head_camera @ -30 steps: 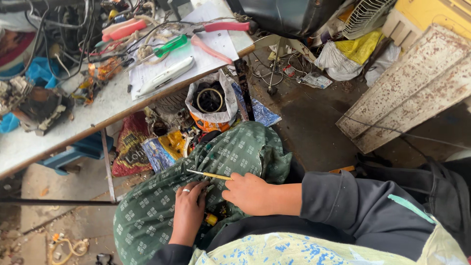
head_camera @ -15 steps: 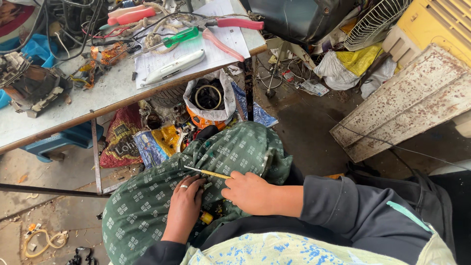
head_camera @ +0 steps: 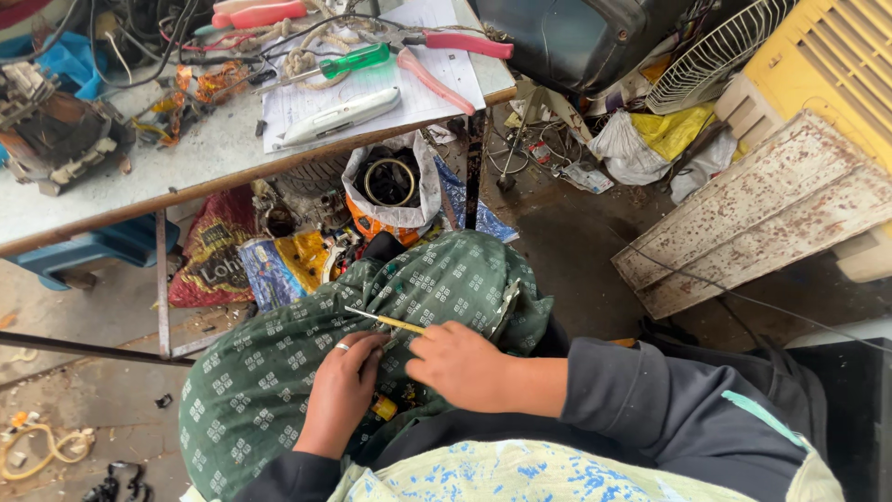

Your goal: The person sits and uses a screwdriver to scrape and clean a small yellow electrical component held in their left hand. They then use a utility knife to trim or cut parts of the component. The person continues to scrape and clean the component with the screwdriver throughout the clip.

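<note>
A green patterned cloth (head_camera: 437, 288) lies over my lap. My right hand (head_camera: 462, 365) rests on it and grips a thin yellow-handled tool (head_camera: 387, 321), whose tip points left and away from me. My left hand (head_camera: 341, 386), with a ring on one finger, lies just left of the right hand, fingers curled on the cloth beside the tool. Between the two hands, a small yellow part (head_camera: 384, 406) shows low in the folds; what it belongs to is hidden.
A workbench (head_camera: 214, 153) stands ahead with pink-handled pliers (head_camera: 437, 65), a green screwdriver (head_camera: 348, 62), wires and a motor part (head_camera: 46, 130). Bags and a white sack (head_camera: 390, 181) sit under it. A rusty panel (head_camera: 753, 218) and a fan grille (head_camera: 701, 56) lie at right.
The view has tilted so the workbench sits higher and further left. Both hands stay on the cloth, the left hand's fingers curled a little closer to the tool.
</note>
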